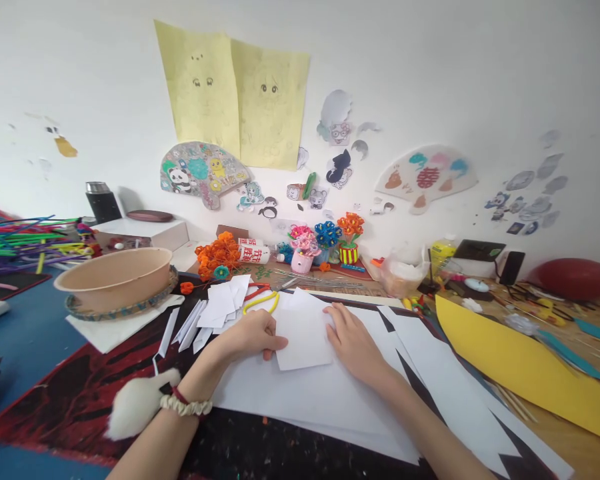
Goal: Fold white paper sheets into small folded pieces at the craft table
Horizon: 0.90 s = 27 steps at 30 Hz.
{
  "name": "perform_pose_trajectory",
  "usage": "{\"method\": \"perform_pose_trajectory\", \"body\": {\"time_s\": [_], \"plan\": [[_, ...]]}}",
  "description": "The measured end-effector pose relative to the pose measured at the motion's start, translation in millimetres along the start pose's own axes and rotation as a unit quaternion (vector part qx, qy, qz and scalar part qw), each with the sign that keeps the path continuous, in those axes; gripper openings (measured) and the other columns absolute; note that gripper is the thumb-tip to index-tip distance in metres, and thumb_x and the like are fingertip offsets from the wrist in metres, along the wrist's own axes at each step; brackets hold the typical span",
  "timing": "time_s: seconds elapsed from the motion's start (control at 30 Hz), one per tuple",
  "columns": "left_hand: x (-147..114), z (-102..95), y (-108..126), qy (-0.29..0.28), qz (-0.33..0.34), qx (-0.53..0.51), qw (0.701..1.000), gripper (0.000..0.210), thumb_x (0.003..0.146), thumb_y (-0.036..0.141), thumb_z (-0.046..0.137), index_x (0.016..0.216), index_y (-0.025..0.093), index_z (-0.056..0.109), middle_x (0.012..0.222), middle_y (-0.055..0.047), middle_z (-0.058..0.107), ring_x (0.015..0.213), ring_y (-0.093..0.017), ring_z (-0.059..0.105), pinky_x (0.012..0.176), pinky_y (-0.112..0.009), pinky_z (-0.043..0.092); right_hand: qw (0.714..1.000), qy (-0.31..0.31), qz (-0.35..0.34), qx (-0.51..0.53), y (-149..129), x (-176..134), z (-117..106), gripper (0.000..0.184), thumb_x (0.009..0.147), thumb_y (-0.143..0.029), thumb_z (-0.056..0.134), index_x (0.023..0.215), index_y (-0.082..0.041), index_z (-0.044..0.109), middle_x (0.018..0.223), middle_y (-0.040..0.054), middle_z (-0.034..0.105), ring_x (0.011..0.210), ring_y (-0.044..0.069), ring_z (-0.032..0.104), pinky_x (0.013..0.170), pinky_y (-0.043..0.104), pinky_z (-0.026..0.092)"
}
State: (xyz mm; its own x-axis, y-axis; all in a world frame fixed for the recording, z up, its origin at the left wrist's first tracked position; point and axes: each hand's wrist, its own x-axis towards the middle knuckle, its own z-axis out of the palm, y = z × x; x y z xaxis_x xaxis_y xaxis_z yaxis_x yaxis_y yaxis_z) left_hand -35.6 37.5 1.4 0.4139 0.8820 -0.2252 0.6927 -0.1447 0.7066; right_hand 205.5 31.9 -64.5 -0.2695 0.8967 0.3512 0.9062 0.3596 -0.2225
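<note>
The left hand [257, 333] has its fingers curled, with the thumb lying at the left edge of a small white paper piece [304, 337]; I cannot tell whether the paper is pinched there. The right hand [350, 337] lays its fingers, nearly straight and unclamped, along the opposite edge of the same piece. So the paper piece sits between the 2 sets of fingers, flat over large white sheets [305, 407] that spread beneath both hands and toward the wearer.

Just beyond the left fingers lies a yellow loop [254, 301], and near it, to their left, a heap of cut white pieces [220, 307]. Farther left of those fingers come a fluffy white object [135, 407], on a red and black mat [80, 400], and a beige basin [115, 277]. A pale scrunchie [187, 405] circles the left wrist.

To the right of the right fingers, long white strips [440, 373] lie near, then a yellow sheet [520, 373] on the wooden tabletop [583, 347]. Well beyond both sets of fingers stand 3 bunches of flowers, pink [303, 238], blue [329, 235] and orange [350, 225], below 2 yellow drawings [205, 100] on the wall.
</note>
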Motion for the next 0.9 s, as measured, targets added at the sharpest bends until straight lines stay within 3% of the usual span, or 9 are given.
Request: {"method": "perform_pose_trajectory", "body": {"time_s": [0.27, 0.63, 0.77, 0.9], "plan": [[-4.3, -2.9, 0.4, -0.016, 0.003, 0.006, 1.000, 0.037, 0.068, 0.041, 0.059, 0.041, 0.018, 0.054, 0.045, -0.002, 0.058, 0.049, -0.013, 0.046, 0.050, -0.024, 0.031, 1.000, -0.004, 0.008, 0.000, 0.0, 0.7, -0.2, 0.037, 0.093, -0.028, 0.032, 0.124, -0.017, 0.048, 0.135, 0.0126, 0.044, 0.125, 0.025, 0.042, 0.103, 0.039, 0.036], [-7.5, -8.0, 1.4, -0.048, -0.004, -0.006, 0.999, 0.039, 0.067, 0.043, 0.062, 0.040, 0.017, 0.052, 0.039, 0.001, 0.047, 0.042, -0.010, 0.034, 0.046, -0.025, 0.023, 1.000, -0.003, 0.014, -0.001, -0.3, 0.4, 0.5, 0.036, 0.093, -0.027, 0.031, 0.125, -0.018, 0.047, 0.135, 0.0120, 0.044, 0.127, 0.025, 0.040, 0.104, 0.040, 0.035], [-11.1, -17.0, -2.5, -0.041, -0.023, 0.018, 0.999, 0.039, 0.067, 0.044, 0.062, 0.040, 0.017, 0.051, 0.038, 0.002, 0.045, 0.041, -0.009, 0.029, 0.045, -0.026, 0.020, 1.000, -0.002, 0.018, 0.008, -0.7, -0.4, 1.0, 0.036, 0.093, -0.026, 0.032, 0.124, -0.018, 0.048, 0.135, 0.0115, 0.044, 0.127, 0.025, 0.040, 0.104, 0.040, 0.035], [-12.4, -20.5, -5.2, -0.020, -0.010, -0.011, 1.000, 0.041, 0.068, 0.049, 0.061, 0.046, 0.017, 0.048, 0.045, 0.000, 0.053, 0.045, -0.010, 0.033, 0.046, -0.025, 0.022, 0.997, 0.019, 0.035, 0.073, -1.3, 1.6, -1.5, 0.033, 0.091, -0.026, 0.037, 0.120, -0.019, 0.052, 0.131, 0.0107, 0.047, 0.123, 0.024, 0.044, 0.102, 0.040, 0.037]]}}
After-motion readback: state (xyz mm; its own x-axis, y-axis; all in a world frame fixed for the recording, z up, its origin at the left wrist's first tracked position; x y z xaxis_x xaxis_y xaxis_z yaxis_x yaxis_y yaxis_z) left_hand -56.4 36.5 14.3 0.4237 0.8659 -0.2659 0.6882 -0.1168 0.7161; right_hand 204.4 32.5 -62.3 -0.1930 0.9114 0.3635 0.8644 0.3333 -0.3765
